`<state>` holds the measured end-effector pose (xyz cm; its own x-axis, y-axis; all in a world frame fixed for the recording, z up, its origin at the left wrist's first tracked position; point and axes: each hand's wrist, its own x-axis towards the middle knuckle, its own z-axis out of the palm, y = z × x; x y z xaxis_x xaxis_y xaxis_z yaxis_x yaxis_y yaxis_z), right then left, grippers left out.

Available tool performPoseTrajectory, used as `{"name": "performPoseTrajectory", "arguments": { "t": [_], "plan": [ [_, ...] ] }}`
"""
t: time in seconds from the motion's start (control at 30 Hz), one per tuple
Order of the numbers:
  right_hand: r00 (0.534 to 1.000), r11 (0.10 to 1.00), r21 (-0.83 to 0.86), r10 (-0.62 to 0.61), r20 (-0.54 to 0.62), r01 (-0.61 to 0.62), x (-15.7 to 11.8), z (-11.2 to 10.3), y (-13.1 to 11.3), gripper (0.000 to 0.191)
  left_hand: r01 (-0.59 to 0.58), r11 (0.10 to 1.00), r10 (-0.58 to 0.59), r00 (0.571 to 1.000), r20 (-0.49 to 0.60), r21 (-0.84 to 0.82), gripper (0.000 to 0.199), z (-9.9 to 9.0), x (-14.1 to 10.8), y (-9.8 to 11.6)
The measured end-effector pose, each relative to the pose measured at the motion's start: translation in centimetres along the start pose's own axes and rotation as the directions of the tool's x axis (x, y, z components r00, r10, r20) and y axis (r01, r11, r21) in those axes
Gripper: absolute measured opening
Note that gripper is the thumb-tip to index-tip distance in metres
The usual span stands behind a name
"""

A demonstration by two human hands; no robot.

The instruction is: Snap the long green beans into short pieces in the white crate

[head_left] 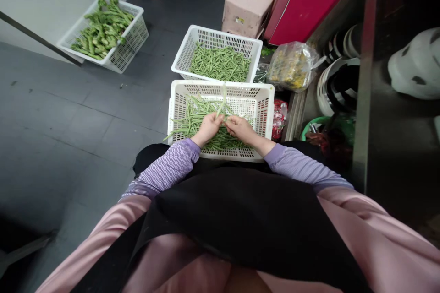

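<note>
Over the near white basket (222, 84), my left hand (209, 127) is closed on a long green bean (224, 96) that sticks up between the hands. My right hand (239, 128) pinches close beside it, fingertips together at the lower part of the bean; exactly what lies between them is hidden. Long, whole green beans (192, 116) fill the left and middle of this basket, some poking over its left rim. Directly beyond stands a second white basket (195, 32), holding short pieces of green bean (220, 63).
Farther left on the grey floor (85, 114) is a white basket (134, 39) of thick green stalks (101, 32). A pink stool (245, 7) stands behind the baskets. To the right are a plastic bag (292, 66) with yellowish contents, a green basin (311, 123) and a metal rail (364, 100).
</note>
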<state>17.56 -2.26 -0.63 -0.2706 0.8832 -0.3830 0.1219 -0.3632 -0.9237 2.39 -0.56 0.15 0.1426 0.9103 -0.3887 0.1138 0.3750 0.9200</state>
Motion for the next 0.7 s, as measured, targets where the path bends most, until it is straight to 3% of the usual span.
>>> {"name": "performPoseTrajectory", "arguments": {
  "t": [0.03,0.1,0.17,0.2,0.27,0.33,0.4,0.47,0.5,0.57,0.7],
  "plan": [
    [0.994,0.992,-0.085,-0.1,-0.041,0.096,-0.4,0.6,0.1,0.017,0.049,0.989,-0.055,0.998,-0.034,-0.142,0.03,0.3,-0.1,0.0],
    [0.97,0.941,-0.236,-0.236,0.051,0.242,-1.3,2.0,0.4,0.012,0.138,0.916,-0.166,0.985,-0.042,-0.375,0.029,0.5,-0.1,0.3],
    [0.942,0.898,-0.303,-0.264,0.208,0.318,-1.8,3.0,0.8,0.007,0.229,0.838,-0.247,0.969,0.03,-0.495,0.03,0.0,0.1,0.6],
    [0.94,0.895,-0.311,-0.262,0.217,0.321,-1.8,3.1,1.0,0.007,0.282,0.808,-0.281,0.956,0.083,-0.517,0.031,-0.3,0.3,0.8],
    [0.974,0.936,-0.269,-0.218,0.067,0.228,-1.2,2.7,1.0,0.011,0.367,0.77,-0.327,0.929,0.171,-0.523,0.036,-1.0,0.7,1.1],
    [0.998,0.994,-0.109,-0.036,-0.054,0.03,-0.1,1.7,0.9,0.019,0.373,0.758,-0.336,0.926,0.171,-0.535,0.04,-1.4,1.0,1.2],
    [0.979,0.977,0.062,0.2,0.051,-0.203,0.6,0.8,0.7,0.024,0.309,0.753,-0.309,0.946,0.103,-0.581,0.04,-1.5,1.0,1.2],
    [0.911,0.921,0.131,0.326,0.252,-0.366,0.6,0.6,0.5,0.022,0.24,0.739,-0.279,0.96,0.038,-0.63,0.039,-1.4,1.0,1.2],
    [0.882,0.905,0.139,0.342,0.324,-0.402,0.3,0.9,0.5,0.022,0.214,0.733,-0.266,0.964,0.017,-0.646,0.039,-1.3,1.0,1.1],
    [0.87,0.903,0.163,0.314,0.38,-0.397,-0.4,1.8,0.6,0.023,0.176,0.733,-0.238,0.971,-0.005,-0.657,0.039,-1.0,1.0,0.9],
    [0.93,0.91,0.26,0.253,0.266,-0.322,-0.8,2.8,1.0,0.02,0.097,0.813,-0.164,0.984,-0.065,-0.575,0.039,-0.9,1.3,0.2]
  ]
}}
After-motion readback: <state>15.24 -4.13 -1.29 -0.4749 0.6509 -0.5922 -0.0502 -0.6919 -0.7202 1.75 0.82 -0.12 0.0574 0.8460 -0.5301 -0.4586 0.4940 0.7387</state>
